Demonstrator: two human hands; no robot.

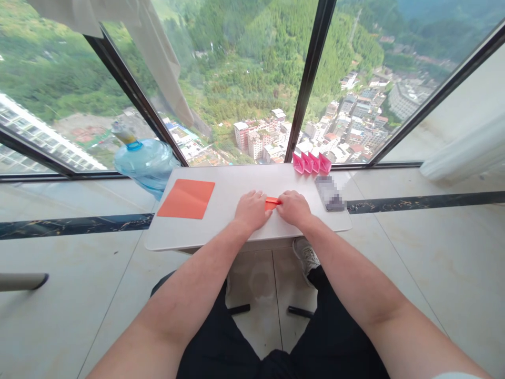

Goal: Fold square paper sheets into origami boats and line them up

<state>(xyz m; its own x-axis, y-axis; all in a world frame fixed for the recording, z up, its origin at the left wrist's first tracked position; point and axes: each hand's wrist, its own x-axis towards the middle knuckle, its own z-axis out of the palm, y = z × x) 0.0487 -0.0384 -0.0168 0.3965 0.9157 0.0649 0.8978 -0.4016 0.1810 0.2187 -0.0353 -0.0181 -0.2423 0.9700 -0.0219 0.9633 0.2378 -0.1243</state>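
A small folded piece of orange paper lies on the white table, mostly covered by my two hands. My left hand presses on its left end, fingers bent and close together. On its right end, my right hand grips it with the thumb and fingers drawn in. Only a narrow strip with a folded edge shows between the hands. Flat at the table's left side is a stack or sheet of orange paper.
The white table stands against the window. Pink folded paper shapes line its back right edge, near a phone. A large blue water bottle stands behind the left corner. My legs are under the front edge.
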